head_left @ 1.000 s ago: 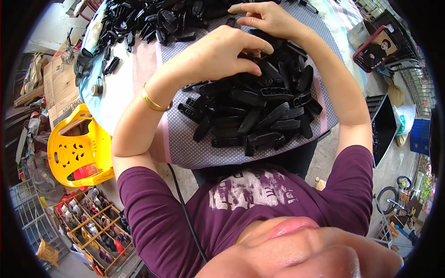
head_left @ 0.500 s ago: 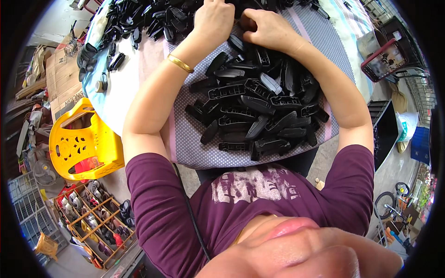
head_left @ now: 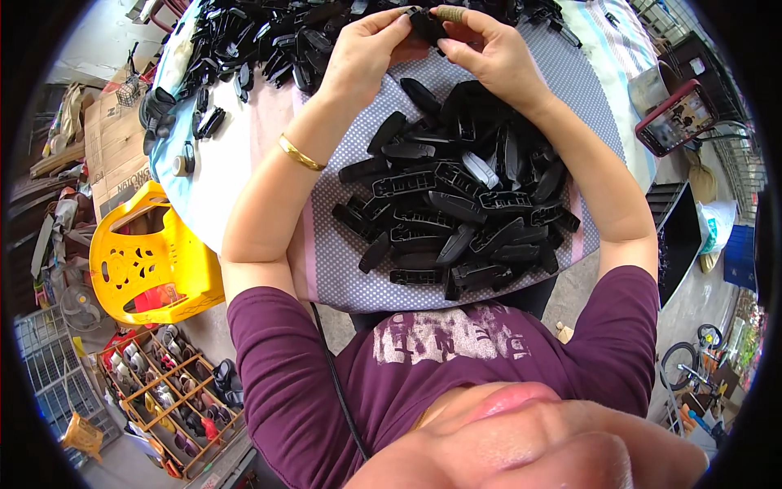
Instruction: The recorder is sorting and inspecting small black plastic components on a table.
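Note:
At the top middle, above the dotted cloth, my left hand (head_left: 364,59) and my right hand (head_left: 491,59) pinch one small black plastic part (head_left: 427,26) between them. A tan wrap covers one fingertip of the right hand. Below the hands lies a loose pile of black plastic pieces (head_left: 456,204), long and rounded, some with hollow ribbed insides facing up. One piece (head_left: 479,169) in it catches the light and looks grey. Beyond the left hand spreads a larger heap of similar black parts (head_left: 269,41), cut off by the upper edge.
The cloth-covered table (head_left: 358,285) reaches close to my body. Left of it stand a yellow plastic chair (head_left: 151,261) and a shoe rack (head_left: 175,399). A small round-ended object (head_left: 184,160) lies at the table's left edge. On the right is a phone (head_left: 678,118) in a red case.
Both hands have drawn back slightly from the far heap and now hold a black part between them, with fingertips turned toward each other. The view has shifted a little.

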A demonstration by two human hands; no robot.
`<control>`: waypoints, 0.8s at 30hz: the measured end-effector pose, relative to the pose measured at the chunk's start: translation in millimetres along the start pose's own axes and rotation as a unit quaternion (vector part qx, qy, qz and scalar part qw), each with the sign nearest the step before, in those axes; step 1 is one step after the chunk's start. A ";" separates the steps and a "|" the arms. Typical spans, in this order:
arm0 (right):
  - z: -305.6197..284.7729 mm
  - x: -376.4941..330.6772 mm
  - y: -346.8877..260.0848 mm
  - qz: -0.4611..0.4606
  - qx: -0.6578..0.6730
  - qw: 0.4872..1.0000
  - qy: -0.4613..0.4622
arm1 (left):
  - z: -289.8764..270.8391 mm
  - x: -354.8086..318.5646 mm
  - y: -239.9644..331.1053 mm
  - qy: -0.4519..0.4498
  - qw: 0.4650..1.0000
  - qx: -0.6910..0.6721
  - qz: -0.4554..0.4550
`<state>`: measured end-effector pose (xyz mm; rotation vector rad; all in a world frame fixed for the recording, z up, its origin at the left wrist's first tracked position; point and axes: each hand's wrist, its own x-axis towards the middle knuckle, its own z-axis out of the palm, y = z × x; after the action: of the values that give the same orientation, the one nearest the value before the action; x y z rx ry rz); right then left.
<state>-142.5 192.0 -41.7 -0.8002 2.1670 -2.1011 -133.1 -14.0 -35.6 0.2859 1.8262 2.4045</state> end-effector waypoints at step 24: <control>5.0 5.5 -27.0 -0.406 -0.124 0.904 0.054 | 21.3 -8.9 0.3 0.073 0.996 0.005 0.060</control>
<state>-136.3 186.4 -15.0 -1.9399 2.4620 -2.1881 -119.8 4.2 -30.5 0.2317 1.9348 2.5595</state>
